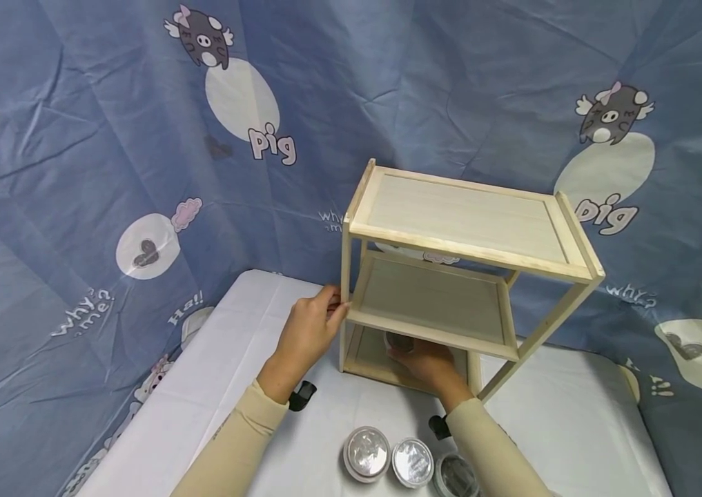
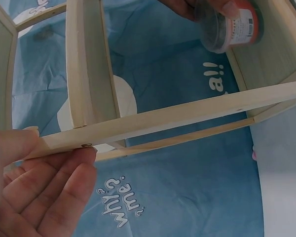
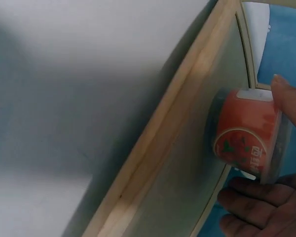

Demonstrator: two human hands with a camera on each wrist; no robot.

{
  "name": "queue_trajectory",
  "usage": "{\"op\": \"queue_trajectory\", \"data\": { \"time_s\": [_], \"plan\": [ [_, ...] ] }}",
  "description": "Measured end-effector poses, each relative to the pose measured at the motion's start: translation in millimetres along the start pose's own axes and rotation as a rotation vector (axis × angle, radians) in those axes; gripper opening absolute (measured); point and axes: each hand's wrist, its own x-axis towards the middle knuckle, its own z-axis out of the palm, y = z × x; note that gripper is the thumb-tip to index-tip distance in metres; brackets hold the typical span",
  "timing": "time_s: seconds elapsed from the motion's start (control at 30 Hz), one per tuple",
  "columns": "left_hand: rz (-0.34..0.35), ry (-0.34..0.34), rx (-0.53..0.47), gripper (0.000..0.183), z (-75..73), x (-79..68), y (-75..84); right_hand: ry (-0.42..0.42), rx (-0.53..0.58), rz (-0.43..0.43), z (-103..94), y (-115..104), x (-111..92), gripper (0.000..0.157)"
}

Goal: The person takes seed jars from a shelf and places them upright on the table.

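Observation:
A three-tier wooden shelf (image 1: 431, 331) stands on the white table. At its left front post (image 2: 172, 114), my left hand (image 1: 307, 331) pinches the wood, thumb on one side and fingers on the other. Reaching in under the middle tier, my right hand (image 1: 428, 362) holds a small clear plastic jar with a red label (image 3: 246, 133) between thumb and fingers. The jar is at the bottom tier (image 3: 187, 163), with its base close to the board; whether it touches cannot be told. In the head view the hand and middle tier partly hide the jar.
In front of the shelf, a row of lidded round jars stands on the table: a left one (image 1: 367, 453), a middle one (image 1: 413, 462) and a right one (image 1: 455, 476), partly covered by my right sleeve. A blue printed curtain (image 1: 301, 228) hangs behind the table.

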Motion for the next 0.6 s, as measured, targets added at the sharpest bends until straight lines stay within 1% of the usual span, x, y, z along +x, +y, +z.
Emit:
{"op": "queue_trajectory", "data": {
  "time_s": [0.17,0.3,0.53,0.6],
  "plan": [
    [-0.002,0.003,-0.002,0.013,0.1,-0.3,-0.8,0.014,-0.002,-0.021,0.9,1.4,-2.6,0.076],
    [-0.003,0.001,-0.009,0.013,0.4,-0.3,-0.5,0.02,-0.012,-0.035,-0.1,4.1,-6.2,0.081],
    [0.006,-0.001,-0.007,0.014,0.9,0.4,-0.6,0.079,-0.03,-0.101,-5.6,9.1,-16.8,0.086],
    [0.007,0.003,-0.006,0.014,0.4,-0.1,-0.7,0.082,-0.037,-0.112,-7.3,10.0,-20.1,0.089]
  ]
}}
